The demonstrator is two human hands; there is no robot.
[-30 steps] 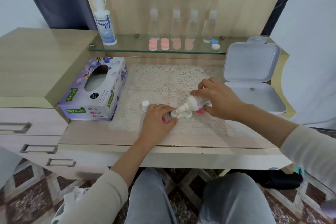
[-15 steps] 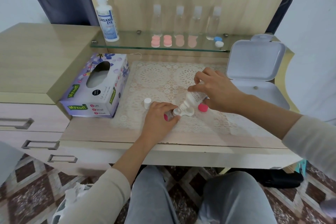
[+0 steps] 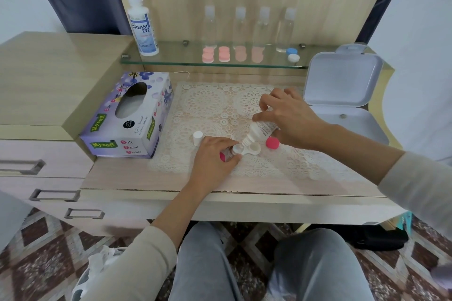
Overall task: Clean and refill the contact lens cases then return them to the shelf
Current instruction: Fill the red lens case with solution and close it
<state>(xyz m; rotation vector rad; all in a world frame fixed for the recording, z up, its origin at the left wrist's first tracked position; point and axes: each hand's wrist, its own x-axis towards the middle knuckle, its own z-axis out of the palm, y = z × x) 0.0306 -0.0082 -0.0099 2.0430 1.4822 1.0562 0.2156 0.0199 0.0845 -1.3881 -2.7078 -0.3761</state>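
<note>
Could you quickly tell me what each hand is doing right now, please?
Left hand: holds the lens case.
Right hand: holds the bottle, tipped over it.

Soft, even daylight; faint shadows, wide-angle bending at edges, slight blur.

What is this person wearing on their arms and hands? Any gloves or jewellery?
No gloves: the left hand and right hand are bare, with no ring, watch or bracelet that I can see. Both arms wear long, plain cream sleeves. The left sleeve and right sleeve end well short of the wrists, leaving the forearms uncovered. No markings show on the fabric.
</note>
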